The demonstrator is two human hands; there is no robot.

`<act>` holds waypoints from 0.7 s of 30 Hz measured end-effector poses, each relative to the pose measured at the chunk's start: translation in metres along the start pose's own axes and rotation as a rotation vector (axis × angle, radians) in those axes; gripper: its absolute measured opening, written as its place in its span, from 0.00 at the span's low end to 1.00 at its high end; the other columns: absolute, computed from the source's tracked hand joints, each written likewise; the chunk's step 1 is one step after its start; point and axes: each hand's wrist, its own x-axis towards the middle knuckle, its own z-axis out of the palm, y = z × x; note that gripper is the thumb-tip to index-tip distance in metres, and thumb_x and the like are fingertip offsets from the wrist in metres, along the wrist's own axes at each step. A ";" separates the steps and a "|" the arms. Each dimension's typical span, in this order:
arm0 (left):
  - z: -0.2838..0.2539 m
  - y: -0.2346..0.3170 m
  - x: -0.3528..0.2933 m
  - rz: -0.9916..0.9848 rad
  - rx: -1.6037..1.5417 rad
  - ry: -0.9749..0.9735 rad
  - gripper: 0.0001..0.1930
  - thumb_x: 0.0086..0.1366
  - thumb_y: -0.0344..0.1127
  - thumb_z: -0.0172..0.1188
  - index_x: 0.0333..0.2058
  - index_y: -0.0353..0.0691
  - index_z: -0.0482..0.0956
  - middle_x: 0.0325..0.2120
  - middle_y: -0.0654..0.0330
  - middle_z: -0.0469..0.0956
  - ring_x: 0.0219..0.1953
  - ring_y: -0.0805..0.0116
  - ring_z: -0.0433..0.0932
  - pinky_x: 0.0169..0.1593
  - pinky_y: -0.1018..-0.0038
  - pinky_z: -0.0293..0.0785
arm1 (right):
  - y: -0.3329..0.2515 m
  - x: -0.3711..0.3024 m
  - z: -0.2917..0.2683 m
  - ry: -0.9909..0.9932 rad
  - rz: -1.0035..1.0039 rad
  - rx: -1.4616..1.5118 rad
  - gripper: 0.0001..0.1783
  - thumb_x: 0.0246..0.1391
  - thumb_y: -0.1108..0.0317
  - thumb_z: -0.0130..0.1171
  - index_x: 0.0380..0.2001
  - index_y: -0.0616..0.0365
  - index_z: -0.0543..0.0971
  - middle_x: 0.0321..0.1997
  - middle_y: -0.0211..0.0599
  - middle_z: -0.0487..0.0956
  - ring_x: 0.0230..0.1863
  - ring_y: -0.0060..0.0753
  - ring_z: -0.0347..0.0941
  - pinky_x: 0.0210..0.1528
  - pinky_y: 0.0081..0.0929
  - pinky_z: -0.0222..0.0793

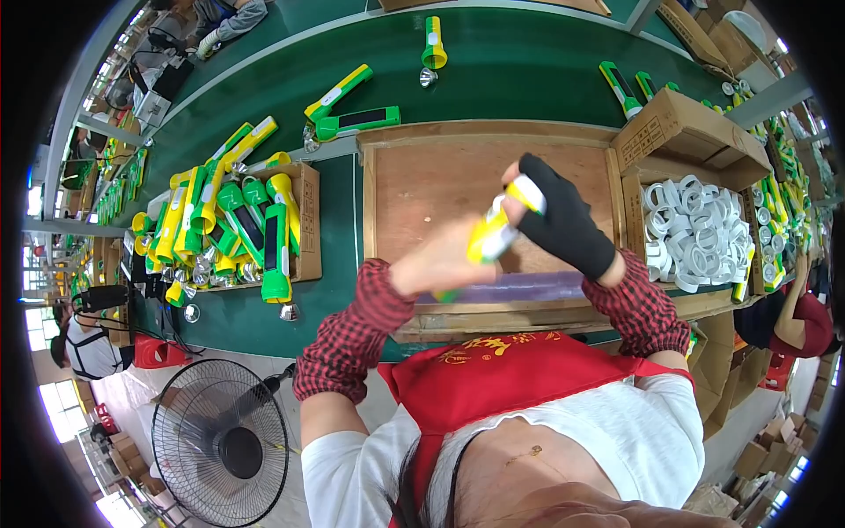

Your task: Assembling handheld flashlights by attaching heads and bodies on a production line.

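Observation:
A yellow, green and white flashlight [490,239] is held between my two hands over a shallow wooden tray [493,132]. My left hand [444,260], bare and smeared by motion, is wrapped round its body. My right hand [563,216], in a black fingerless glove, grips its upper end, where a white ring [528,192] shows. The fingertips of the left hand are blurred. Under the flashlight, a purplish strip [528,289] lies along the tray's near side.
White plastic rings [695,229] fill an open carton [691,132] on the right. To the left, a cardboard box [308,224] overflows with flashlights [275,251]. More flashlights [433,44] lie on the green bench [519,75]. A fan [220,444] stands at lower left; co-workers sit at both sides.

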 end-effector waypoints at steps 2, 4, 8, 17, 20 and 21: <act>0.011 -0.009 0.017 -0.138 0.734 0.336 0.19 0.48 0.33 0.66 0.34 0.34 0.67 0.29 0.44 0.79 0.26 0.46 0.80 0.30 0.59 0.78 | 0.037 0.009 0.019 0.097 0.212 -0.046 0.21 0.56 0.53 0.60 0.41 0.58 0.71 0.32 0.42 0.79 0.33 0.38 0.80 0.35 0.30 0.74; 0.023 -0.011 0.011 -0.177 0.767 0.376 0.20 0.48 0.35 0.66 0.36 0.35 0.67 0.32 0.45 0.79 0.30 0.45 0.79 0.32 0.58 0.77 | 0.041 0.005 0.021 0.085 0.240 0.028 0.22 0.55 0.53 0.61 0.42 0.59 0.71 0.32 0.42 0.79 0.33 0.37 0.80 0.35 0.30 0.74; 0.015 -0.010 0.002 -0.002 0.211 0.226 0.21 0.49 0.34 0.67 0.40 0.34 0.68 0.28 0.50 0.77 0.24 0.53 0.79 0.30 0.64 0.76 | 0.016 0.007 0.002 -0.106 0.031 0.038 0.23 0.56 0.54 0.60 0.48 0.60 0.71 0.35 0.38 0.78 0.38 0.27 0.77 0.40 0.25 0.72; -0.012 -0.001 0.024 -0.425 -0.567 -0.153 0.13 0.58 0.38 0.61 0.34 0.36 0.71 0.18 0.63 0.73 0.15 0.76 0.72 0.19 0.79 0.69 | 0.046 0.030 0.006 -0.031 0.035 0.343 0.24 0.68 0.51 0.38 0.34 0.60 0.76 0.27 0.31 0.74 0.32 0.23 0.70 0.38 0.23 0.65; -0.019 -0.010 0.055 -0.388 -0.469 -0.123 0.14 0.57 0.40 0.62 0.33 0.37 0.72 0.18 0.63 0.73 0.15 0.75 0.72 0.19 0.78 0.70 | 0.072 0.054 -0.001 0.074 0.044 0.258 0.24 0.68 0.52 0.38 0.33 0.59 0.76 0.27 0.31 0.75 0.32 0.23 0.70 0.37 0.24 0.65; -0.025 -0.011 0.070 -0.333 -0.369 -0.076 0.16 0.57 0.41 0.63 0.35 0.35 0.72 0.17 0.63 0.73 0.15 0.74 0.73 0.20 0.77 0.70 | 0.083 0.066 -0.010 0.087 0.071 0.258 0.23 0.68 0.53 0.39 0.32 0.59 0.76 0.27 0.34 0.76 0.31 0.27 0.72 0.37 0.25 0.65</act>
